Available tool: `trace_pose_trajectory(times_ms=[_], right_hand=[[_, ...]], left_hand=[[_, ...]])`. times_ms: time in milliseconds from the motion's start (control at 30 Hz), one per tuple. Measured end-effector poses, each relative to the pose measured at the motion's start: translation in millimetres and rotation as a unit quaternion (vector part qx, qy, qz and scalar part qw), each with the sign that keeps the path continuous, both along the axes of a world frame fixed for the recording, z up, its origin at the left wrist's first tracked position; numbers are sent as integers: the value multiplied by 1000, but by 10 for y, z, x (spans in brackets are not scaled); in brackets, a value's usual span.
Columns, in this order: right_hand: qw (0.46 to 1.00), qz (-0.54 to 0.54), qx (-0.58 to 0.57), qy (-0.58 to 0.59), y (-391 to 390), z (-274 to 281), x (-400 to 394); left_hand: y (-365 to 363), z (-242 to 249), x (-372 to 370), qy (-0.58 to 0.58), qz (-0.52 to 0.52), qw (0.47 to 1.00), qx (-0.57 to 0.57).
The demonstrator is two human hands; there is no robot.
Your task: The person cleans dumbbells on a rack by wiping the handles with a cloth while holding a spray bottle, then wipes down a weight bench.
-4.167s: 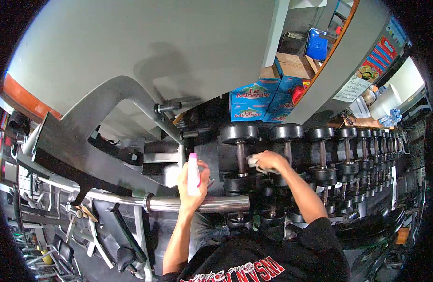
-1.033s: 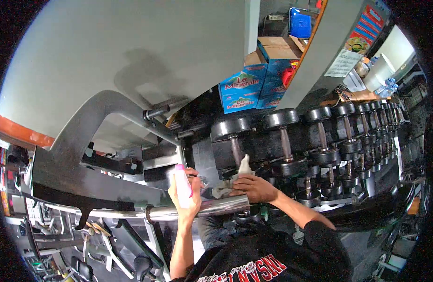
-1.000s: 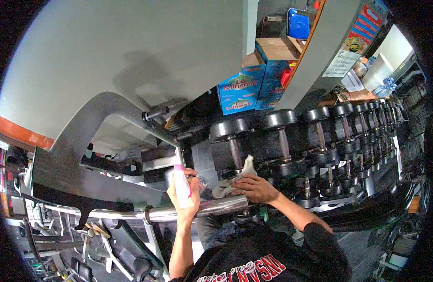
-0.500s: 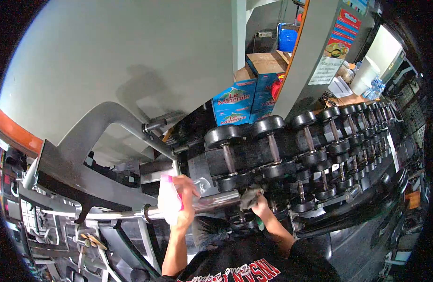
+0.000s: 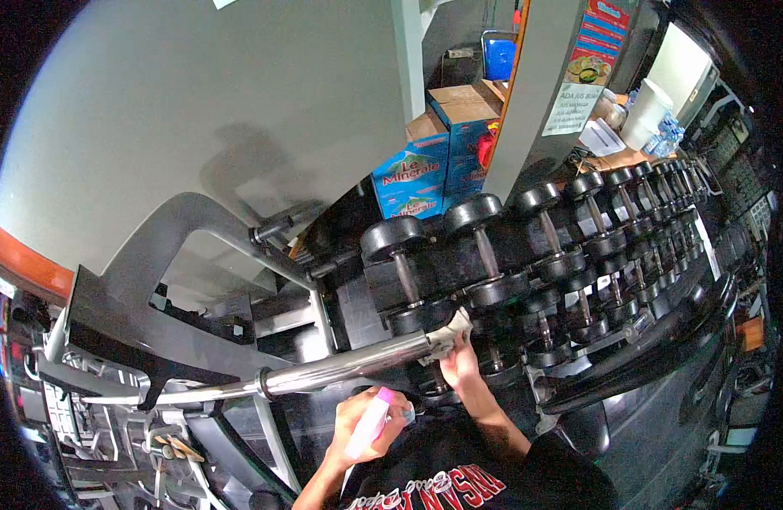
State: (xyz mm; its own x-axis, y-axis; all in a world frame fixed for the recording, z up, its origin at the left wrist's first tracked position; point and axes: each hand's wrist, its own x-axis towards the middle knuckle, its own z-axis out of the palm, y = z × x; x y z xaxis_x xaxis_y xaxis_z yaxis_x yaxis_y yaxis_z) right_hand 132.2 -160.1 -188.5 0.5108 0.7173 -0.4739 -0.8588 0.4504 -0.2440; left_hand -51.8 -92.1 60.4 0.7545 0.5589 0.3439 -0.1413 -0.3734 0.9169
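Gym interior, head view: grey wall (image 5: 238,102) filled the upper left, with blue cartons (image 5: 411,174) stacked at upper centre and a paper sign (image 5: 573,110) to their right. Dumbbells (image 5: 487,257) stood in two rows, running from the centre toward the upper right and shrinking with distance.

Chrome bar (image 5: 349,365) ran across the left half into the centre, its long axis nearly level and rising a little to the right. Its right end met the pale cloth (image 5: 449,333) at centre frame. Right hand (image 5: 461,365) came up from below, fingers closed on the cloth, just to the right of and below that end. It was the nearer hand to the bar's tip; the cloth lay beyond the fingers, on the bar side.

Left hand (image 5: 357,425), lower centre, sat below the bar and wrapped round a white bottle with a pink top (image 5: 373,427). Bottle tilted, pink part toward the upper right.

Hard to make out: the bar's very end, covered by cloth, so how much of it the cloth touched was unclear. Bottle's lower part was washed out, its front blurred. Frame edges fell to black, and machines at far left were cluttered and dim.
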Motion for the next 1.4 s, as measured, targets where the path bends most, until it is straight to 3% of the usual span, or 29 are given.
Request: trace_pose_trajectory(times_ms=[33,67,100,167,200,300,333,367,433,467,500,567,600,633,733,767,833,867,900,933,1067,1133,1167,1233,1267,1300,1400], right_hand=[[999,-18,-44,-23,7,70,-60],[988,17,-51,-146,-42,83,-147],[978,45,-50,-197,-50,297,-215],[963,77,-82,-244,-55,318,-372],[934,94,-166,-301,-65,230,-450],[848,97,-226,-470,26,-5,-629],[800,160,-250,-522,5,-18,-710],[863,348,-107,-350,-21,-38,-726],[835,341,-140,-410,89,-154,-998],[886,350,-106,-286,155,-219,-1047],[906,406,-68,-96,233,-664,-1044],[909,357,-136,167,414,-459,-823],[935,353,12,39,465,-1420,-847],[952,243,-81,167,552,-881,-723],[987,147,2,71,641,-1128,-603],[985,152,-19,-73,682,-1470,-616],[964,154,-40,-214,662,-1326,-598],[992,119,-38,12,639,-1165,-555],[968,81,-34,236,631,-898,-510],[967,85,-33,236,614,-790,-492],[943,128,20,307,425,-396,-401],[922,129,34,363,387,-327,-311],[947,143,76,276,303,-287,-282],[941,138,125,283,141,-82,-111],[951,132,157,230,57,17,-22],[972,111,40,206,35,439,100],[988,7,48,145,-189,-29,487]], left_hand=[[-25,-39,-12,42,10,999,-13],[-54,-76,-22,83,19,996,-27],[-87,-110,-29,124,29,991,-41],[-160,-168,-39,134,33,989,-62],[-182,-181,-31,142,40,986,-79],[-217,-161,-9,101,25,994,-35],[-231,-152,-18,81,19,996,-15],[-239,-145,-33,84,18,996,-14],[-263,-131,-70,134,33,990,-2],[-274,-122,-83,136,33,990,-1],[-284,-109,-91,132,51,990,-6],[-313,-92,-117,123,87,988,-17],[-330,-126,-156,146,103,983,-47],[-329,-157,-187,146,104,983,-46],[-317,-182,-250,120,111,985,-46],[-327,-181,-251,120,111,985,-45],[-355,-178,-258,136,144,972,-123],[-352,-188,-262,136,145,972,-122],[-340,-210,-264,134,139,978,-72],[-334,-219,-271,133,134,982,-22],[-374,-204,-249,106,142,984,-31],[-411,-224,-278,99,149,979,-94],[-424,-197,-292,95,154,979,-92],[-459,-119,-313,165,161,970,-80],[-486,-136,-327,163,158,970,-82],[-507,-159,-340,152,166,969,-106],[-526,-318,-411,127,159,975,-89]])
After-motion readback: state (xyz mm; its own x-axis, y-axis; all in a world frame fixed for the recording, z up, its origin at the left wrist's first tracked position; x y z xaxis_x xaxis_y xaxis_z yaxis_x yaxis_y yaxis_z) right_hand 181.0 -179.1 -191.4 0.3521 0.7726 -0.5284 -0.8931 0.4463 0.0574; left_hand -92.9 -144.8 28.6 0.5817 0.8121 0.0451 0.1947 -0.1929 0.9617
